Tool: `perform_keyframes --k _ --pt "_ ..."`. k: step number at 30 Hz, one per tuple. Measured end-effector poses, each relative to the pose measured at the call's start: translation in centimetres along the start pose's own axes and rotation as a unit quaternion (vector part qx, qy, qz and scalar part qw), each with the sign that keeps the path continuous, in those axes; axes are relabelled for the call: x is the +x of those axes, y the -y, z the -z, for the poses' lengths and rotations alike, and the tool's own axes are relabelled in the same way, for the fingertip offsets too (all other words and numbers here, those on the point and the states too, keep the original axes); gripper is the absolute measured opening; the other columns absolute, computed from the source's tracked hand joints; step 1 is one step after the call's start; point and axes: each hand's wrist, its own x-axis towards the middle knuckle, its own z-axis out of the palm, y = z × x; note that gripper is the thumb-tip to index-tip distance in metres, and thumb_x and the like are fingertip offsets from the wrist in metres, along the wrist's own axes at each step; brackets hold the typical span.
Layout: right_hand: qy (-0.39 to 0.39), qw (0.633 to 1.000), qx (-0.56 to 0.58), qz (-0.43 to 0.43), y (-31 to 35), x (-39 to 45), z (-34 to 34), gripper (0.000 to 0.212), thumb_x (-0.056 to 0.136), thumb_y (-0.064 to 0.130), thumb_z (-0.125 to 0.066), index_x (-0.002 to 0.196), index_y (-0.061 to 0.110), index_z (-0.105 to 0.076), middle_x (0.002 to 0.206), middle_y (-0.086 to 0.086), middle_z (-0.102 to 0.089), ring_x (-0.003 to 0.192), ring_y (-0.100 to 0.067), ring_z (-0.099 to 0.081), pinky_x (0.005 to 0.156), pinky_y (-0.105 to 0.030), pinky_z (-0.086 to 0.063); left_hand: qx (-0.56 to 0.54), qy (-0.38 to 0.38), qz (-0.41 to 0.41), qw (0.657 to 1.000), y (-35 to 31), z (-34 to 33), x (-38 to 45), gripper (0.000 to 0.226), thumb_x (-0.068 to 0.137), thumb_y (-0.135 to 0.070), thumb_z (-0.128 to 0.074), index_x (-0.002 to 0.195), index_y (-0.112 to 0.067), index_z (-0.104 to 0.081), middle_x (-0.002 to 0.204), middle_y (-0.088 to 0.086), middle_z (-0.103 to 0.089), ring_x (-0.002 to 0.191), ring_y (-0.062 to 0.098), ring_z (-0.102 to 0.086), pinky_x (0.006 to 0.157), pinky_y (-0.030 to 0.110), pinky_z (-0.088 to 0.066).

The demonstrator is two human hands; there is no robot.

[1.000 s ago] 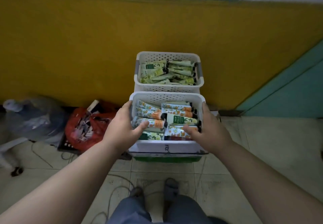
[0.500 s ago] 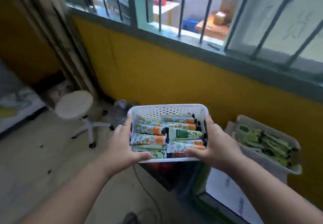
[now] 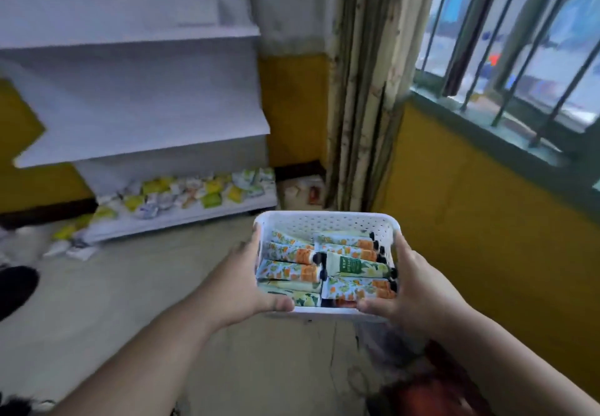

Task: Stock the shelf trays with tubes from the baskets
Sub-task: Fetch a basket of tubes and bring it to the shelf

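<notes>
Blurred packets (image 3: 181, 194) on bottom shelf (image 3: 201, 216)

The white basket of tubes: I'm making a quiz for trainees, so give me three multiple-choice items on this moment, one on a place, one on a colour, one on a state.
1. Where are the small packets stocked?
A. top shelf
B. bottom shelf
C. window sill

2. What colour are the tubes' caps?
A. black
B. red
C. white

3. How is the basket held?
A. left hand alone
B. resting on the floor
C. gripped by both hands

Answers:
1 B: the packets lie on the bottom shelf, some spilling onto the floor.
2 A: the tubes end in black caps.
3 C: the left hand and right hand grip opposite sides of the basket, thumbs over its near rim, off the floor.
</notes>
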Motion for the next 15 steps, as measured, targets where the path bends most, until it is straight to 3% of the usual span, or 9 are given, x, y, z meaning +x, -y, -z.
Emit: perform_keyframes --k 4,8,15 --pt "0.048 0.995 -0.016 0.092 3.8 11.8 -2.0 0.133 0.039 0.083 -0.072 0.145 0.043 -0.003 0.132 0.013 -0.047 0.107 -0.006 -0.053 0.089 -0.027 -0.048 -0.004 -0.057 0.064 0.996 5.2 3.5 5.3 0.158 0.028 -0.082 -0.077 0.152 -0.036 0.010 0.151 -0.015 -0.024 0.139 0.006 -0.029 0.111 0.032 -0.035" --pt "0.111 0.983 -0.023 0.147 9.3 23.0 -3.7 0.141 0.040 0.088 -0.066 0.148 0.041 0.010 0.138 0.012 -0.045 0.117 -0.011 -0.052 0.093 -0.030 -0.047 -0.009 -0.102 0.155 0.983 8.2 9.0 9.3 0.156 0.033 -0.080 -0.075 0.151 -0.033 0.016 0.159 -0.005 -0.012 0.143 0.013 -0.023 0.108 0.028 -0.032" --pt "0.191 0.938 -0.076 0.279 24.5 40.5 -9.1 0.142 0.049 0.083 -0.067 0.151 0.030 0.016 0.151 0.005 -0.036 0.124 -0.017 -0.048 0.088 -0.027 -0.043 -0.022 -0.203 0.271 0.941 17.7 19.6 15.0 0.163 0.022 -0.089 -0.067 0.149 -0.034 0.019 0.157 0.000 -0.018 0.139 0.019 -0.033 0.104 0.036 -0.042"
